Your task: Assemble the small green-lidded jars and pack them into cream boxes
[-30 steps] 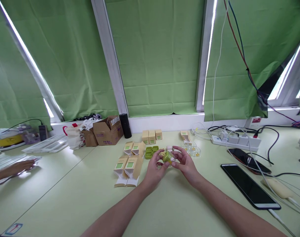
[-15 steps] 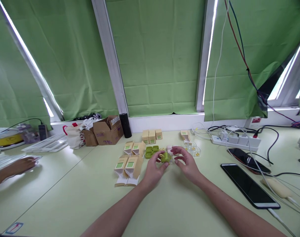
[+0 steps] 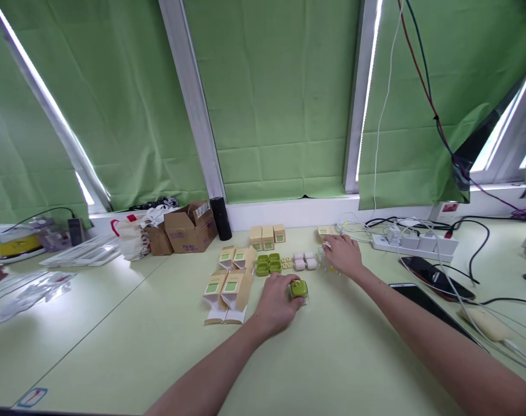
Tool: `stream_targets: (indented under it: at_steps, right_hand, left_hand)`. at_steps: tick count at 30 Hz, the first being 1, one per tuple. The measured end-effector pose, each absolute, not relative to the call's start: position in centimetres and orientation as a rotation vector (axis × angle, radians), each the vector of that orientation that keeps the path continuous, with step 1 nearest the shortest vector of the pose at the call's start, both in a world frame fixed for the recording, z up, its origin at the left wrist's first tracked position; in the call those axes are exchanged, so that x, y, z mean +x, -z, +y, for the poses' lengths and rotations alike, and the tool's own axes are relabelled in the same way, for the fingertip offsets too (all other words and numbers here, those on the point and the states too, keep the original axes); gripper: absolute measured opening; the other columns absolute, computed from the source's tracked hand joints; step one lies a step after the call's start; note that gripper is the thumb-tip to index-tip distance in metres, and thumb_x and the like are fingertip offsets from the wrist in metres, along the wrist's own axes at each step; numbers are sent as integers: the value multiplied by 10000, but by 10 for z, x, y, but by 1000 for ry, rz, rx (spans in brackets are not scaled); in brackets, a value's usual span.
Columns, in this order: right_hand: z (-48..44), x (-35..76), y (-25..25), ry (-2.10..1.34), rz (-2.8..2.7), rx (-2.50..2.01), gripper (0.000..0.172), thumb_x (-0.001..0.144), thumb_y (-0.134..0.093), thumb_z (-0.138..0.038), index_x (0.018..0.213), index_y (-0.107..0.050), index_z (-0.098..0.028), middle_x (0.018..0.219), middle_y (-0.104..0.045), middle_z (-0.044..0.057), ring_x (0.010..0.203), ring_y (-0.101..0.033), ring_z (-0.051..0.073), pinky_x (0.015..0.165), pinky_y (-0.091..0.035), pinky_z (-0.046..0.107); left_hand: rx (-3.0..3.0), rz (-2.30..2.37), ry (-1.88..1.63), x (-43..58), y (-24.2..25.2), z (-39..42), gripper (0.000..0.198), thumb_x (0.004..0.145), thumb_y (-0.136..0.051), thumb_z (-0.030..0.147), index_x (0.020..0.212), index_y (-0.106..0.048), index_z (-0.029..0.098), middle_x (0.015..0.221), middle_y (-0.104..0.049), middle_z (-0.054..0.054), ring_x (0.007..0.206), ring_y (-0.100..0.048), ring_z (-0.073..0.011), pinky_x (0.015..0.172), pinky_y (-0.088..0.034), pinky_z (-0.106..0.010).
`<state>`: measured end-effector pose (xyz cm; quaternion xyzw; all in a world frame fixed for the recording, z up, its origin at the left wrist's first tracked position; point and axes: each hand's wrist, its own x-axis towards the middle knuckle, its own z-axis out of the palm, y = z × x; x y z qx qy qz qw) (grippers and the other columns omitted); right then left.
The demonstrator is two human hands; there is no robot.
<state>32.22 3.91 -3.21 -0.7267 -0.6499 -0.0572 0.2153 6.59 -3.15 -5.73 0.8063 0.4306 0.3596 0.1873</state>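
Presently, the left hand (image 3: pixel 278 303) has its fingers gripping a glossy green rounded-square container (image 3: pixel 298 288) near four pale-pink rounded blocks (image 3: pixel 299 265), while the right hand (image 3: pixel 344 255) is at transparent plastic cups (image 3: pixel 328 268), its fingers' closure indeterminable.

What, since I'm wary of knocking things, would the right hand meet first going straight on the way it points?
The right hand would probably meet the small cardboard box just ahead; depth is unclear, so the two may already touch.

A table (image 3: pixel 332 352), power strip (image 3: pixel 412 253) and carton (image 3: pixel 189 232) suggest an office workroom
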Motion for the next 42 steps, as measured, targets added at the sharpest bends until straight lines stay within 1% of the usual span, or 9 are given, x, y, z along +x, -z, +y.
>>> stream_targets:
  at_steps: [9,13,18,20,23,27,33,36,42]
  right_hand:
    - [84,351,42,-15,-1845,-2195,557,1045,-265,-497,1177,-770,-303,1270,-737,107,1333,-486,377,1059,-325,543]
    - [94,352,45,-35,-1868,-2196,573,1052,-287,-516,1125,-779,-231,1240,-744,133,1340,-496,367,1081,-312,533]
    - [98,346,44,-10,-1874,-2201,532,1056,-302,-456,1318,-683,-191,1351,-695,148,1350,-521,363,1106,-322,547]
    - [97,345,43,31,-1873,-2194,555,1056,-294,-439,1438,-589,-166,1485,-599,168,1400,-487,364,1136,-308,556]
    - [93,341,40,114,-1851,-2176,622,1058,-268,-430,1575,-411,-116,1661,-367,205,1516,-349,358,1193,-247,564]
    - [79,328,33,244,-1827,-2110,668,1062,-218,-434,1657,-210,-130,1741,-180,145,1588,-188,324,1244,-159,567]
    - [24,291,20,319,-1788,-1721,673,1056,-289,-421,1675,-152,-197,1739,-207,91,1573,-229,349,1242,-175,597]
    - [-14,270,14,228,-1806,-1523,673,1051,-355,-411,1675,-171,-239,1742,-183,53,1580,-215,368,1250,-143,629]
    - [-69,244,21,5,-1857,-1174,663,1010,-537,-360,1634,-314,-366,1708,-269,-33,1579,-230,397,1282,-97,635]
  left_hand:
    - [2394,1199,-959,67,57,-33,408,721,-821,241,1115,-719,261,991,-718,-85,1005,-595,-337,879,-462,-445]
    - [2394,1188,-1025,66,57,-34,455,766,-800,306,1203,-689,249,1019,-713,-99,1021,-583,-338,887,-450,-447]
    - [2328,1184,-1145,65,53,-36,340,883,-693,325,1215,-671,257,1109,-714,-100,1085,-569,-338,934,-431,-482]
    - [2334,1200,-1182,65,51,-37,308,911,-660,318,1212,-662,254,1129,-709,-100,1089,-566,-332,944,-430,-493]
    - [2352,1211,-1239,64,49,-36,279,936,-627,315,1206,-653,249,1141,-704,-99,1101,-563,-322,958,-430,-499]
    - [2310,1211,-1322,64,51,-32,261,961,-595,311,1207,-653,246,1169,-709,-96,1136,-566,-314,1001,-417,-509]
    - [2091,1182,-1445,65,51,-23,276,1007,-565,393,1218,-673,253,1166,-721,-94,1165,-599,-289,1072,-418,-503]
    - [1947,1168,-1460,65,50,-19,353,1003,-566,475,1240,-671,235,1218,-707,-117,1232,-599,-292,1100,-426,-497]
    - [1710,987,-1422,68,45,-12,530,997,-513,622,1327,-613,219,1277,-716,-132,1247,-651,-281,1095,-489,-467]
